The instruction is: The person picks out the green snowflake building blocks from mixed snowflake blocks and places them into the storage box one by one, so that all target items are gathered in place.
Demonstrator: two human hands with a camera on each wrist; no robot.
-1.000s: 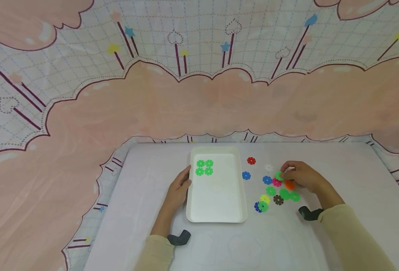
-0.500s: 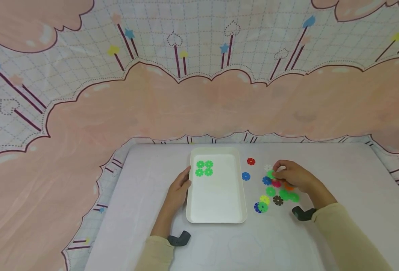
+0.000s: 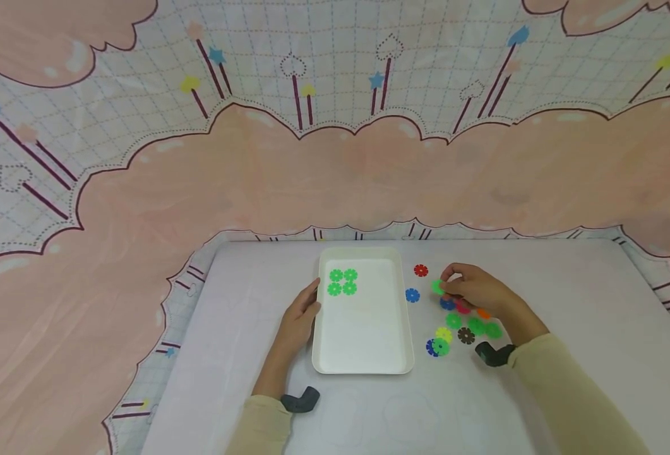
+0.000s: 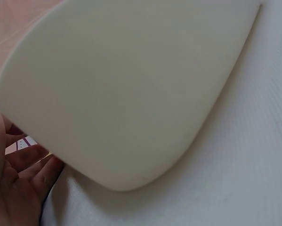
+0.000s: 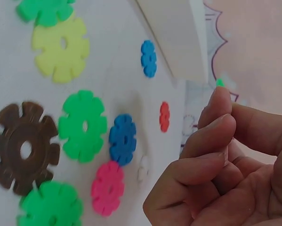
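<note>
In the head view, my right hand pinches a green snowflake disc between thumb and fingertips, above the table to the right of the tray. Only a sliver of that disc shows past the fingertips in the right wrist view. My left hand holds the left side of a white rectangular tray, its fingers at the rim; in the left wrist view the fingers are partly hidden by the tray wall. Several green snowflake discs lie in a two-by-two block at the tray's far left.
Loose snowflake discs lie right of the tray: red, blue, yellow, brown, pink, orange and several green ones. Some overlap. A patterned cloth hangs behind the table.
My right hand has moved left toward the tray, carrying the green disc away from the pink and orange ones. The left hand and tray have stayed put.
</note>
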